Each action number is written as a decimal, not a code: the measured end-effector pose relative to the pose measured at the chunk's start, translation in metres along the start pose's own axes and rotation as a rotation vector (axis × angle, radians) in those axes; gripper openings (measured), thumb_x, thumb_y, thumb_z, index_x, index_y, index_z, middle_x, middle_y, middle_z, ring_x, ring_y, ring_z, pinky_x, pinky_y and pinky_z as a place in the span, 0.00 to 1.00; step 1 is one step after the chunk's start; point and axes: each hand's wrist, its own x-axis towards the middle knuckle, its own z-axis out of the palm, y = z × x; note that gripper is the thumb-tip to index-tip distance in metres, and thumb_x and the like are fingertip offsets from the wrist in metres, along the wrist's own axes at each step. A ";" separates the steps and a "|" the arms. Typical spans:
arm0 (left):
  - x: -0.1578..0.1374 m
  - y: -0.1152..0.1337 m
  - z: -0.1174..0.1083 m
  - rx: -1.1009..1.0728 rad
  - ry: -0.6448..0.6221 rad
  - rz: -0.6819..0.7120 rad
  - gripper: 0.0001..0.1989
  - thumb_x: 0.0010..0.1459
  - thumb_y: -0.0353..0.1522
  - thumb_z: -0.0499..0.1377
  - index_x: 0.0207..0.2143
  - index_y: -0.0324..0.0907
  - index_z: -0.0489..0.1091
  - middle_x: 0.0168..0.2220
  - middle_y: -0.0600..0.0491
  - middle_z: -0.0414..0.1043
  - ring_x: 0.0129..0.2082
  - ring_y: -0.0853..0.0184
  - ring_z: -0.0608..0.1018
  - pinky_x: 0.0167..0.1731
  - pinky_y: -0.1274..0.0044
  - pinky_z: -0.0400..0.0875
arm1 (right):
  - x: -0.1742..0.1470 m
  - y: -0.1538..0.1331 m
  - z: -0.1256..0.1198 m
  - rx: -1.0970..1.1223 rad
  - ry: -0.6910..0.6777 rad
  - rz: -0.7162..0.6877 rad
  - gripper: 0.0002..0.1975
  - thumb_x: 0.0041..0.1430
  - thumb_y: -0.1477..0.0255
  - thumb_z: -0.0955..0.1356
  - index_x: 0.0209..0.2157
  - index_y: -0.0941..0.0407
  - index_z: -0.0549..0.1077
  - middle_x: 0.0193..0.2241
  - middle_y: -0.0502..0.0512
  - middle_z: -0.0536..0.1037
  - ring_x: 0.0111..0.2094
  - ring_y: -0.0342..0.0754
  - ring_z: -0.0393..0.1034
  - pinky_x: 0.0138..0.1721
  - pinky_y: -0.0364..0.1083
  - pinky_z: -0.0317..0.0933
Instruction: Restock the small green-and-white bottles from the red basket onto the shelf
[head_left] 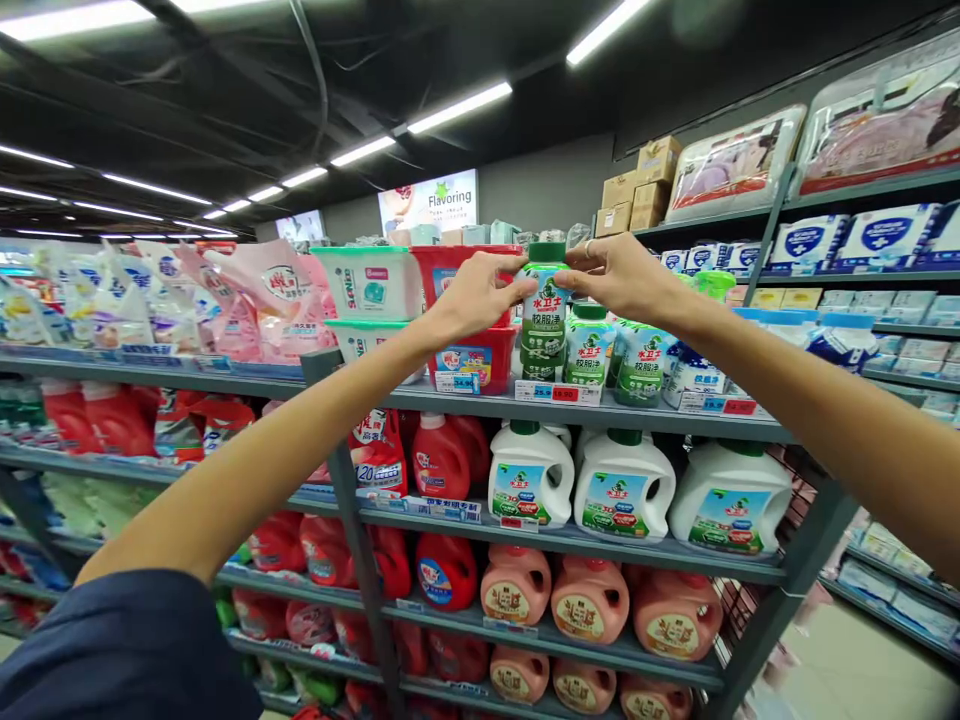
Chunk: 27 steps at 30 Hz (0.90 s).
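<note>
Both arms reach up to the top shelf (645,415) of a store rack. The left hand (472,295) and right hand (619,278) meet on one white bottle w/ green cap (544,315), which stands upright at the shelf's front edge, approx. mid-rack. Left fingers (504,285) are closed around the bottle's upper left side near the cap; right fingers (581,272) pinch the upper right side, a ring visible on one of them. So both hands grip the same bottle, fingers narrow on it.

Just right of it stand more green-label bottles (589,345) of the same kind, close together in a row. To the left, touching or nearly so, are red tubs (474,360) and stacked white boxes w/ green lids (371,285). Price tags (556,393) line the shelf lip below the bottle.

Next shelf down: white jugs w/ green caps (622,485), red jugs (439,458) to their left. Below those, pink-orange jugs (589,598). Pink refill pouches (255,295) fill the far-left top shelf. A "Flavoring" sign (429,200) hangs on the back wall; cardboard boxes (637,185) sit atop the rack at right. A dark blue sleeve (120,650) shows at the lower left.
</note>
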 end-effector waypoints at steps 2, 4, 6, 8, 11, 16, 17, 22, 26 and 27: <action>-0.002 -0.013 0.008 0.041 -0.022 -0.009 0.27 0.75 0.33 0.68 0.69 0.25 0.74 0.66 0.31 0.77 0.59 0.52 0.82 0.64 0.59 0.76 | 0.002 0.009 0.010 -0.019 -0.003 0.016 0.29 0.71 0.63 0.79 0.62 0.73 0.81 0.51 0.67 0.86 0.54 0.57 0.82 0.65 0.62 0.77; -0.004 -0.025 0.015 0.061 -0.028 0.010 0.26 0.75 0.31 0.67 0.68 0.23 0.75 0.62 0.32 0.77 0.50 0.58 0.82 0.57 0.63 0.78 | 0.001 0.015 0.017 -0.066 -0.012 0.007 0.26 0.72 0.63 0.79 0.60 0.71 0.82 0.52 0.66 0.86 0.54 0.55 0.82 0.67 0.61 0.76; -0.007 -0.034 0.021 0.081 -0.037 0.038 0.22 0.74 0.28 0.67 0.64 0.22 0.77 0.59 0.33 0.77 0.46 0.61 0.80 0.54 0.65 0.77 | -0.001 0.020 0.021 -0.138 -0.018 -0.024 0.27 0.71 0.60 0.78 0.58 0.69 0.84 0.53 0.66 0.86 0.54 0.55 0.83 0.67 0.61 0.75; -0.010 -0.039 0.025 0.118 -0.053 0.061 0.18 0.72 0.26 0.67 0.59 0.23 0.80 0.58 0.34 0.77 0.47 0.60 0.80 0.55 0.65 0.76 | -0.003 0.024 0.023 -0.210 -0.028 -0.061 0.28 0.70 0.58 0.78 0.58 0.68 0.84 0.54 0.66 0.86 0.55 0.56 0.83 0.67 0.62 0.75; -0.013 -0.038 0.029 0.187 -0.042 0.077 0.15 0.71 0.25 0.68 0.57 0.27 0.81 0.56 0.37 0.79 0.52 0.58 0.80 0.60 0.64 0.74 | -0.006 0.030 0.025 -0.285 -0.032 -0.068 0.23 0.69 0.61 0.79 0.56 0.65 0.86 0.54 0.66 0.87 0.56 0.59 0.83 0.66 0.64 0.75; -0.013 -0.019 0.034 0.360 -0.150 -0.019 0.12 0.74 0.26 0.66 0.53 0.24 0.81 0.53 0.34 0.79 0.49 0.57 0.80 0.54 0.67 0.73 | -0.009 0.031 0.028 -0.379 -0.025 0.001 0.26 0.66 0.66 0.80 0.61 0.63 0.83 0.53 0.67 0.87 0.62 0.69 0.79 0.70 0.71 0.68; -0.012 -0.016 0.035 0.404 -0.181 -0.023 0.12 0.75 0.27 0.66 0.52 0.23 0.80 0.53 0.33 0.79 0.48 0.56 0.80 0.53 0.67 0.72 | -0.010 0.030 0.029 -0.397 -0.033 0.018 0.28 0.65 0.68 0.81 0.62 0.65 0.81 0.52 0.67 0.87 0.63 0.69 0.78 0.71 0.71 0.67; -0.006 -0.017 0.041 0.613 -0.309 0.013 0.15 0.76 0.34 0.67 0.49 0.26 0.81 0.51 0.32 0.82 0.50 0.52 0.80 0.49 0.66 0.68 | -0.016 0.026 0.031 -0.456 -0.088 0.048 0.32 0.67 0.69 0.81 0.66 0.71 0.77 0.54 0.69 0.87 0.68 0.70 0.73 0.72 0.69 0.65; -0.006 -0.016 0.042 0.645 -0.295 -0.017 0.16 0.75 0.35 0.69 0.51 0.26 0.80 0.48 0.36 0.83 0.45 0.54 0.80 0.45 0.66 0.69 | -0.016 0.027 0.033 -0.485 -0.130 0.044 0.27 0.69 0.69 0.81 0.61 0.71 0.80 0.55 0.68 0.87 0.66 0.69 0.75 0.71 0.67 0.66; -0.006 -0.014 0.042 0.644 -0.286 -0.025 0.16 0.74 0.35 0.70 0.51 0.26 0.81 0.47 0.36 0.83 0.45 0.54 0.80 0.46 0.65 0.70 | -0.016 0.028 0.033 -0.481 -0.131 0.048 0.26 0.68 0.70 0.81 0.60 0.71 0.81 0.55 0.68 0.86 0.65 0.69 0.76 0.71 0.67 0.67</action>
